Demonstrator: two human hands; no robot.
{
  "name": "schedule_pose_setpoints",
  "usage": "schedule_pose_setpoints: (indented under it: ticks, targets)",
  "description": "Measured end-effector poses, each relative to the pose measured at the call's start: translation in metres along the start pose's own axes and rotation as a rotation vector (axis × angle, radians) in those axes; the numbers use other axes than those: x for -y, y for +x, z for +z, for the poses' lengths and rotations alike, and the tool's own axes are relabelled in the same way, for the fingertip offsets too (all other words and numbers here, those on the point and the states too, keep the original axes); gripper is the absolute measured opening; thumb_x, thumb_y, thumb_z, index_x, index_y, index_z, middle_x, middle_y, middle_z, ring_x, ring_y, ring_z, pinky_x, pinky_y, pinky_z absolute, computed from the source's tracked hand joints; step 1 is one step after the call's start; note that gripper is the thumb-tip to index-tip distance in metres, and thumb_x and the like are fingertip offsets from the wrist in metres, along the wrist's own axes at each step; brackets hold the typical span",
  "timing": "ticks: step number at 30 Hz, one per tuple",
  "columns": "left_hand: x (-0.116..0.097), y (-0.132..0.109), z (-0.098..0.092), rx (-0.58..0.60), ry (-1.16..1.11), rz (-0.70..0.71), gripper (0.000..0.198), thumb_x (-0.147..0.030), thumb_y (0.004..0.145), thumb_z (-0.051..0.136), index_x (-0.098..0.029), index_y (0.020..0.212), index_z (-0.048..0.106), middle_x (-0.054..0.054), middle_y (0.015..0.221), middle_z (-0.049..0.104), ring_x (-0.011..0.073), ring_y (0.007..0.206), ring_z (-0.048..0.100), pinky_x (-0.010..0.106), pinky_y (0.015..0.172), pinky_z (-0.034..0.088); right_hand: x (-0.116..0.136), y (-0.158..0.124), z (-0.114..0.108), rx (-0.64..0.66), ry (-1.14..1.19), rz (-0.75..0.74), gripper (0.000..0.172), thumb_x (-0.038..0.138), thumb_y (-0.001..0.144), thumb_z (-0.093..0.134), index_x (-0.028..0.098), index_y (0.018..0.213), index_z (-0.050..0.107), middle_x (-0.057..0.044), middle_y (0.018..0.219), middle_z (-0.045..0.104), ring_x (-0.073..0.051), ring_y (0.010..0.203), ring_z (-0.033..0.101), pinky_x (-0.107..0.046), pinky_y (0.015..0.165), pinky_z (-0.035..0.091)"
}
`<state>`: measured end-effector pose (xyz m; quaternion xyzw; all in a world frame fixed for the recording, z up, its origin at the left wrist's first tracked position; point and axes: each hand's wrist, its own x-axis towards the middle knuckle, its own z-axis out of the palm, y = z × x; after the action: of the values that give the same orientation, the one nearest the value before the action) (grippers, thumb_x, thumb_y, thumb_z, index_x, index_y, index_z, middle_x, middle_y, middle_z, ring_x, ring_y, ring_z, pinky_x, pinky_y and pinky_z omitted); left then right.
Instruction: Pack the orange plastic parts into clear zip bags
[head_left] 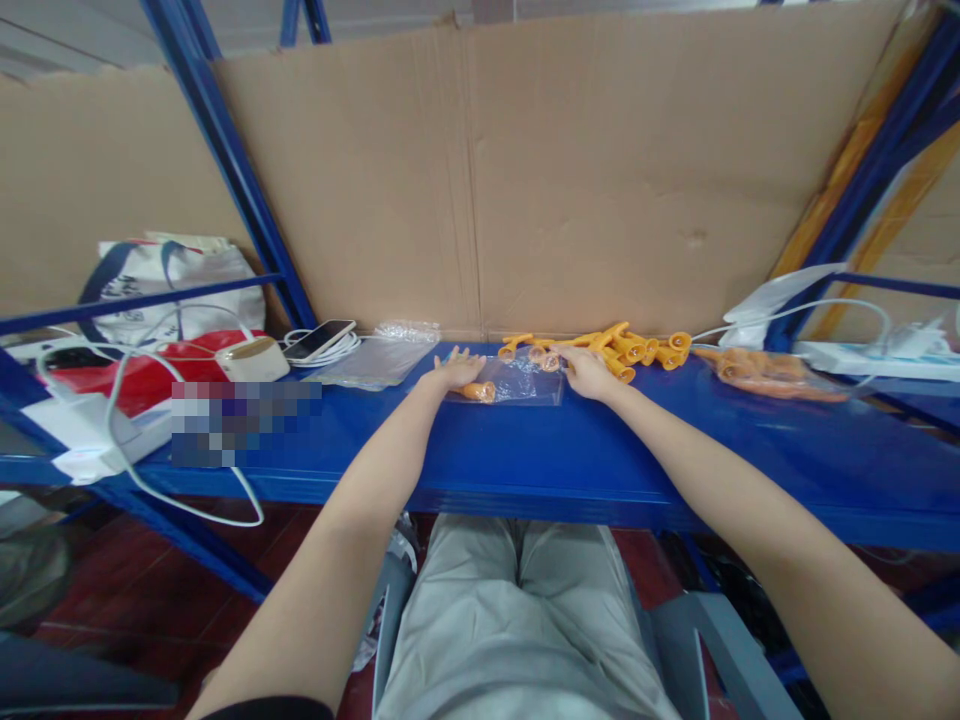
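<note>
Handling orange pieces [634, 350] at the clear bag [525, 388] looks like the step in hand. The left hand [459, 370] lies spread-fingered at the bag's left end; the right hand [589, 373] curls at its right, beside heaped pieces, grip unclear. The next move probably calls for a steady bag.

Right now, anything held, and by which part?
Left hand: open, no grip seen, at left end of the clear bag. Right hand: at its right end; can't tell if it grips.
</note>
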<state>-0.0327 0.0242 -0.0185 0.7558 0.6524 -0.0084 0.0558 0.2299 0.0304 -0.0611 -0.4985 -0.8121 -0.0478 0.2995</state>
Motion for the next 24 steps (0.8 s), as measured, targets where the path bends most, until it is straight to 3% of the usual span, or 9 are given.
schedule_pose_setpoints:
  ticks: [4, 7, 10, 14, 19, 24]
  targets:
    - [0.006, 0.0, -0.001, -0.003, 0.016, -0.02, 0.064, -0.046, 0.095, 0.002, -0.024, 0.152, 0.022, 0.003, 0.159, 0.008, 0.0267, 0.147, 0.001, 0.059, 0.115, 0.01, 0.01, -0.003, -0.002, 0.088, -0.087, -0.003, 0.072, 0.003, 0.072, 0.043, 0.022, 0.141, 0.048, -0.01, 0.137, 0.055, -0.032, 0.126, 0.048, -0.06, 0.105, 0.033]
    - [0.009, 0.001, 0.0, -0.009, 0.018, -0.015, 0.064, -0.046, 0.095, 0.003, -0.025, 0.152, 0.022, 0.003, 0.159, 0.01, 0.0275, 0.147, 0.003, 0.06, 0.114, 0.01, 0.015, -0.003, -0.008, 0.102, -0.12, 0.012, 0.071, 0.005, 0.072, 0.043, 0.021, 0.142, 0.045, -0.011, 0.134, 0.057, -0.033, 0.123, 0.049, -0.057, 0.101, 0.036]
    - [0.01, 0.003, 0.001, -0.007, 0.009, -0.009, 0.065, -0.048, 0.095, 0.002, -0.024, 0.152, 0.021, 0.005, 0.159, 0.009, 0.0279, 0.147, 0.002, 0.061, 0.114, 0.008, 0.02, -0.004, -0.015, 0.105, -0.178, 0.032, 0.06, 0.011, 0.075, 0.048, 0.019, 0.134, 0.053, -0.013, 0.127, 0.06, -0.033, 0.118, 0.052, -0.053, 0.097, 0.039]
    - [0.011, 0.004, 0.002, -0.019, 0.003, -0.005, 0.065, -0.048, 0.095, 0.002, -0.024, 0.152, 0.021, 0.005, 0.159, 0.011, 0.027, 0.147, 0.004, 0.061, 0.114, 0.009, 0.028, -0.006, -0.022, 0.118, -0.303, 0.065, 0.033, 0.03, 0.081, 0.054, 0.017, 0.11, 0.065, -0.014, 0.118, 0.062, -0.032, 0.111, 0.054, -0.051, 0.096, 0.035]
    - [0.01, 0.003, 0.003, -0.025, -0.008, -0.021, 0.066, -0.048, 0.095, 0.002, -0.022, 0.152, 0.021, 0.004, 0.159, 0.011, 0.0253, 0.147, 0.003, 0.057, 0.115, 0.009, 0.037, -0.007, -0.027, 0.132, -0.439, 0.226, 0.041, 0.04, 0.087, 0.052, 0.011, 0.115, 0.061, -0.019, 0.123, 0.06, -0.034, 0.116, 0.052, -0.05, 0.095, 0.034]
    - [0.01, 0.004, 0.005, -0.066, -0.013, -0.024, 0.066, -0.047, 0.095, 0.003, -0.021, 0.151, 0.024, 0.003, 0.159, 0.015, 0.0252, 0.147, 0.007, 0.056, 0.115, 0.013, 0.045, -0.005, -0.029, 0.13, -0.457, 0.306, 0.035, 0.031, 0.087, 0.049, 0.008, 0.111, 0.062, -0.02, 0.112, 0.066, -0.033, 0.111, 0.058, -0.045, 0.092, 0.037]
